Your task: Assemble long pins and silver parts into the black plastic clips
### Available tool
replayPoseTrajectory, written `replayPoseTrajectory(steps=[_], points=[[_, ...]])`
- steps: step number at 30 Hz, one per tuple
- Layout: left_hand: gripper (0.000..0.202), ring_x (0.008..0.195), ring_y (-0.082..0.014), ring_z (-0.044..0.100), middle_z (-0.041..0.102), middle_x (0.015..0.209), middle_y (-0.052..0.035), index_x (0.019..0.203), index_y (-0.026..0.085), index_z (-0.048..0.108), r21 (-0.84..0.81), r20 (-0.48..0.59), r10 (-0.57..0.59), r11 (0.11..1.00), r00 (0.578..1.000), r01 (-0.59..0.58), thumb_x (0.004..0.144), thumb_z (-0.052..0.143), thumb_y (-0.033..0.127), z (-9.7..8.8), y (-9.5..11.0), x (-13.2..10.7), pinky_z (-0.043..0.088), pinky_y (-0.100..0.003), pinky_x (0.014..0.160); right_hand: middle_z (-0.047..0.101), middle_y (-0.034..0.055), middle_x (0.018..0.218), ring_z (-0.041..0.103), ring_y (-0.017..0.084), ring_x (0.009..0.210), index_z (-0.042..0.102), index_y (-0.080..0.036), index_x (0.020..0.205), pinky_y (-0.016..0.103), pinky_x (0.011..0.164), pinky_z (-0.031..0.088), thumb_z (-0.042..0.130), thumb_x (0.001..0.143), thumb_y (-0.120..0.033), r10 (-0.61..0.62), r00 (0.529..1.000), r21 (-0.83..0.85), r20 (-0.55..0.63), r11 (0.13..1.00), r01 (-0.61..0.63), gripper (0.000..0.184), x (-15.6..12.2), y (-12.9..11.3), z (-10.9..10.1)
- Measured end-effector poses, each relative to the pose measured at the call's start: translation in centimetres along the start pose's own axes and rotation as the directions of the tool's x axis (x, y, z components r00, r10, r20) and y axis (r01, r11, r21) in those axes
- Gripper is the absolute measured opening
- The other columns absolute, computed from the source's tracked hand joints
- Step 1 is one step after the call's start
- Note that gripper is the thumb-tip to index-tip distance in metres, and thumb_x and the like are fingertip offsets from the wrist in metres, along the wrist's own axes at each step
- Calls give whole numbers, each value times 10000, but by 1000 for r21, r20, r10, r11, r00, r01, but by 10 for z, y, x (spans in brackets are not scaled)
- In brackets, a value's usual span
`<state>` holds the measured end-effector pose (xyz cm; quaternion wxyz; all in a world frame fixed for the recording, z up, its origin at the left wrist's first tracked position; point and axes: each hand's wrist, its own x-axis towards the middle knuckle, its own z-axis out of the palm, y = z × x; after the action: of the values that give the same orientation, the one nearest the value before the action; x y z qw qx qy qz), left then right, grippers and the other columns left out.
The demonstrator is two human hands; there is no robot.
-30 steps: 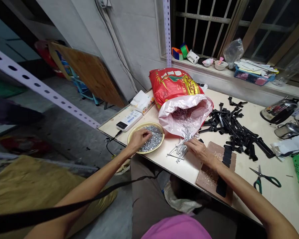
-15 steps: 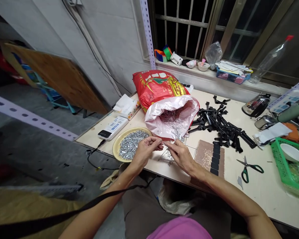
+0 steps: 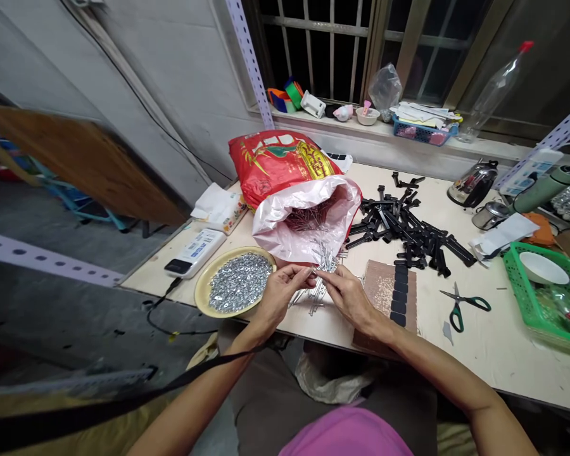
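My left hand [image 3: 285, 288] and my right hand [image 3: 349, 296] meet fingertip to fingertip over the table's front edge. Both are closed in a pinch, and a tiny bright glint shows between them; what they hold is too small to make out. Just left of my left hand stands a yellow dish [image 3: 202, 297] filled with small shiny metal pieces [image 3: 240, 283]. Beneath and behind my fingers lies a loose heap of thin metal pins [image 3: 319, 292]. It reaches back to the white mouth of a red bag [image 3: 280, 164], with more thin rods inside.
Right of my hands lies a brown board [image 3: 380, 288] with black squares. Beyond are a pile of black plastic pieces [image 3: 403, 228], scissors [image 3: 460, 305] and a green basket [image 3: 517, 294]. A white device [image 3: 197, 252] with a cable and a tissue pack [image 3: 223, 212] sit at left.
The view has shifted, so everything on the table appears further left. My fingertips have come closer together and now touch; both hands remain pinched.
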<state>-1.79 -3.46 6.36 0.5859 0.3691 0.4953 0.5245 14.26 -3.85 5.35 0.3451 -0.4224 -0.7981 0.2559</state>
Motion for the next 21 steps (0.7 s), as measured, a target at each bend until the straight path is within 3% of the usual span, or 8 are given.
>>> replayPoseTrajectory(steps=[8, 13, 21], points=[[400, 542, -82, 559, 647, 647, 11, 654, 140, 675, -8, 76, -106, 994, 991, 107, 417, 867, 399, 9, -8, 9, 478, -220, 566, 546, 17, 797, 563, 128, 734, 656, -179, 987, 242, 687, 464, 508, 893, -150, 68, 997, -28, -45, 997, -70, 177, -13, 10, -6], [404, 535, -95, 560, 657, 642, -5, 710, 139, 706, 75, 132, -143, 988, 981, 133, 459, 847, 423, 18, -14, 12, 476, -236, 573, 606, 32, 821, 590, 142, 754, 622, -168, 876, 253, 698, 463, 555, 869, -155, 127, 990, -106, -69, 985, -134, 69, -21, 17, -14], [401, 543, -121, 586, 641, 599, -2, 725, 138, 697, 153, 176, -139, 982, 975, 112, 502, 820, 447, 33, -18, 7, 490, -258, 592, 627, 34, 805, 597, 137, 724, 629, -179, 883, 233, 632, 416, 473, 951, -266, 218, 976, -272, 6, 939, -208, 191, -30, 14, -33]])
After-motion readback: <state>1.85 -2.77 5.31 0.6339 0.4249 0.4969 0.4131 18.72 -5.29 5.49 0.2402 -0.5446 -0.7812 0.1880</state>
